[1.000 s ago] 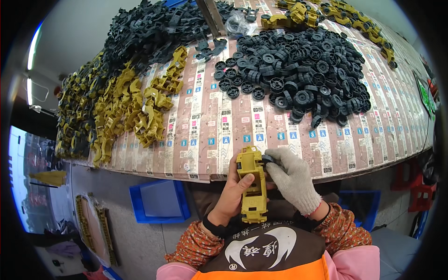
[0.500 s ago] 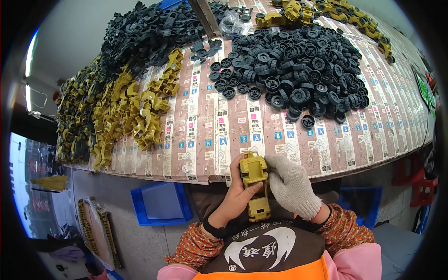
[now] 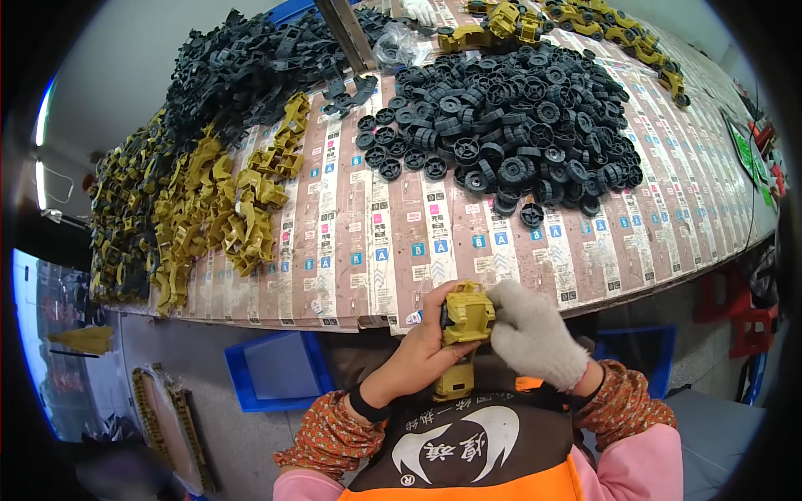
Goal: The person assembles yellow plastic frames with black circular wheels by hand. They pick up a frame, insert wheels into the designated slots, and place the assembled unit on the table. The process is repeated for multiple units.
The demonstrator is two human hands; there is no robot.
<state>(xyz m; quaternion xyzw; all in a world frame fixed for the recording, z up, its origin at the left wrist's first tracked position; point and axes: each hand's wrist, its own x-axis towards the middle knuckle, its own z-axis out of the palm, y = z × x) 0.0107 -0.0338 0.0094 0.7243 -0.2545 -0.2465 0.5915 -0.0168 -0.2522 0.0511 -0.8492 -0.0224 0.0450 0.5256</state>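
A yellow toy truck (image 3: 469, 316) is held upright over the table's near edge, close to my apron. My left hand (image 3: 424, 346), bare, is closed around its left side, thumb across the middle. A dark round part, apparently a wheel, shows at the truck's left side by my fingers. My right hand (image 3: 535, 332), in a whitish knit glove, has its fingers curled together against the truck's right side. What those fingertips pinch, if anything, is hidden. Beyond my hands lies a large heap of black toy wheels (image 3: 535, 134), with single wheels along its near edge.
Yellow truck parts (image 3: 209, 192) and black plastic parts (image 3: 251, 67) are piled at the left. Wheeled yellow trucks (image 3: 622, 35) line the far right. A metal post (image 3: 347, 37) rises at the back, near another person's white-gloved hand (image 3: 419, 11). Blue bins (image 3: 238, 376) stand below the table.
The truck has turned in my left hand, so a dark part shows on its left side. My gloved right hand stays against it. A white-gloved hand has appeared at the far edge.
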